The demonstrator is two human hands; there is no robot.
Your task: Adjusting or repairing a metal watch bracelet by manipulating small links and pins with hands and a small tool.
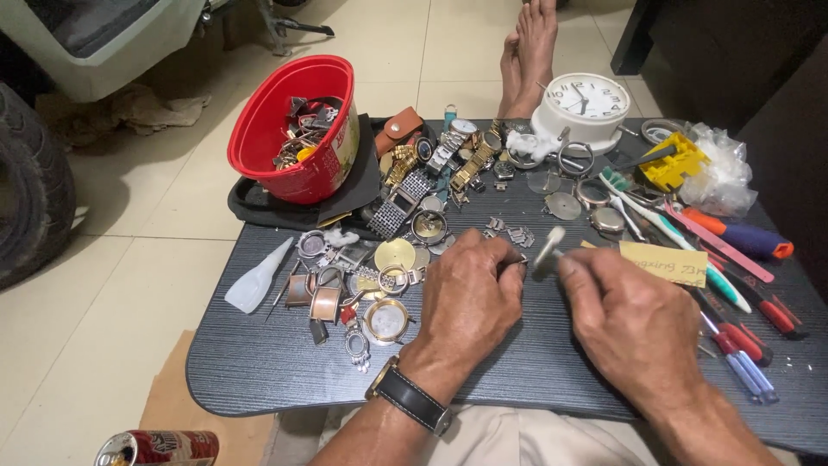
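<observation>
My left hand (470, 298) rests on the dark table (259, 362) with its fingers closed around a small metal watch part (520, 259), mostly hidden by the fingertips. A black-strapped watch (412, 399) sits on that wrist. My right hand (634, 324) grips a small brush (547, 249) whose pale bristled head, blurred, touches the part beside the left fingertips. Loose watch cases, rings and bracelet links (379, 280) lie just left of my left hand.
A red bucket (297, 129) of metal bits stands at the back left, watches (444, 160) and a white clock (580, 110) behind. Screwdrivers and toothbrushes (733, 259) lie right, beside a yellow note (662, 261). A white glue tube (253, 280) lies left. Bare feet (528, 52) rest beyond the table.
</observation>
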